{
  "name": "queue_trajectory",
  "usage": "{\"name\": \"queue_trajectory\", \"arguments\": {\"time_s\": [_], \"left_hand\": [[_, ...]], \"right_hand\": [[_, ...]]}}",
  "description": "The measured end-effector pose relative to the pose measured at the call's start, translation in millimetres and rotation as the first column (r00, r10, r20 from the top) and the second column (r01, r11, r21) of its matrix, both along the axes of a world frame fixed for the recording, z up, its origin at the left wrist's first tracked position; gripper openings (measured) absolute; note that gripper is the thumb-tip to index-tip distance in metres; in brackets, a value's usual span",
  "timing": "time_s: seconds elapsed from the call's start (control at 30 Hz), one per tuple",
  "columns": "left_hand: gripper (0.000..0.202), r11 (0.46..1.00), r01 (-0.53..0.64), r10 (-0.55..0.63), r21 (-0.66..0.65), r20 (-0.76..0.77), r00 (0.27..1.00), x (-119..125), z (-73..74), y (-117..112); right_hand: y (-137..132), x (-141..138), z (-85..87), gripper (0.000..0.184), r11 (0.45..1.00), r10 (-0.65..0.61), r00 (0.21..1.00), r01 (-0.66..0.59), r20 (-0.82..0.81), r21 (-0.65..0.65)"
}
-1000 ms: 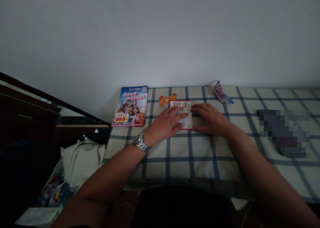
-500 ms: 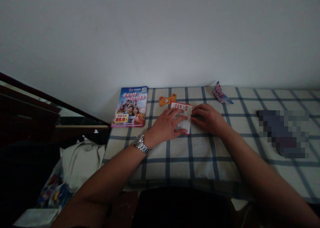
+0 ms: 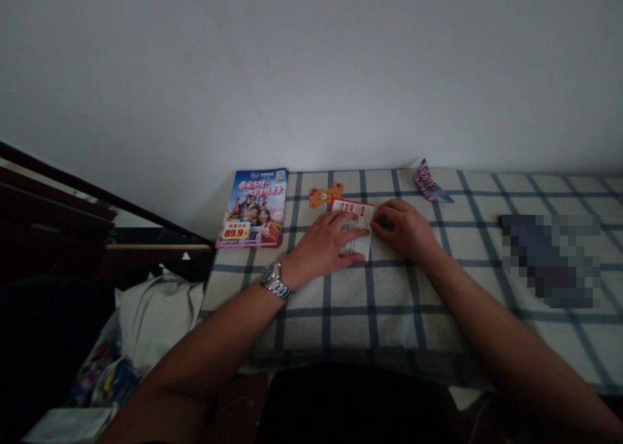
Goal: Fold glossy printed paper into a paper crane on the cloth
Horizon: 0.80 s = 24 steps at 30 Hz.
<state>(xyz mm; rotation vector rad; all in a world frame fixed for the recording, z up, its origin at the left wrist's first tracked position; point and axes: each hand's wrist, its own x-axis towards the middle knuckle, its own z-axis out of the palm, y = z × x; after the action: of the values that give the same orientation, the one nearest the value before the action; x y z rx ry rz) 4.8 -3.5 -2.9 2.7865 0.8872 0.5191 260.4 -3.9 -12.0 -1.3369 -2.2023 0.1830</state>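
Observation:
A small white sheet of paper (image 3: 359, 245) with red edging and printed text lies on the checked cloth. It looks like a folded leaflet. My left hand (image 3: 331, 239) rests flat across it, fingers spread, covering its left part. At the right edge of the paper, my right hand (image 3: 402, 228) has thumb and fingertips pinched together on the rim. Just beyond the paper is an orange bear-shaped picture (image 3: 325, 196), partly overlapped by its top corner.
A colourful stack of leaflets (image 3: 256, 207) lies at the left end of the checked cloth (image 3: 341, 314). A folded pink-and-blue paper piece (image 3: 429, 183) stands near the wall (image 3: 311, 74). A dark, pixelated object (image 3: 540, 252) lies on the right. A pale bag (image 3: 158, 314) sits lower left.
My right hand's fingers have closed from a looser, spread pose into a pinch at the paper's right edge. My left hand and the paper stay in nearly the same place.

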Motion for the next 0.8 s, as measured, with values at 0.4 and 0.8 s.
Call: {"name": "queue_trajectory", "arguments": {"time_s": [0.4,0.8], "left_hand": [[0.057,0.999,0.044,-0.043,0.013,-0.024,0.999,-1.1,1.8,-2.7],[0.056,0.998,0.058,-0.058,-0.007,-0.029,0.998,-1.5,4.0,-1.2]], "right_hand": [[-1.0,5.3,4.8,0.002,1.0,-0.001,0.999,0.001,0.035,0.006],[7.0,7.3,3.3,0.008,0.998,-0.054,0.998,0.053,-0.035,-0.028]]}}
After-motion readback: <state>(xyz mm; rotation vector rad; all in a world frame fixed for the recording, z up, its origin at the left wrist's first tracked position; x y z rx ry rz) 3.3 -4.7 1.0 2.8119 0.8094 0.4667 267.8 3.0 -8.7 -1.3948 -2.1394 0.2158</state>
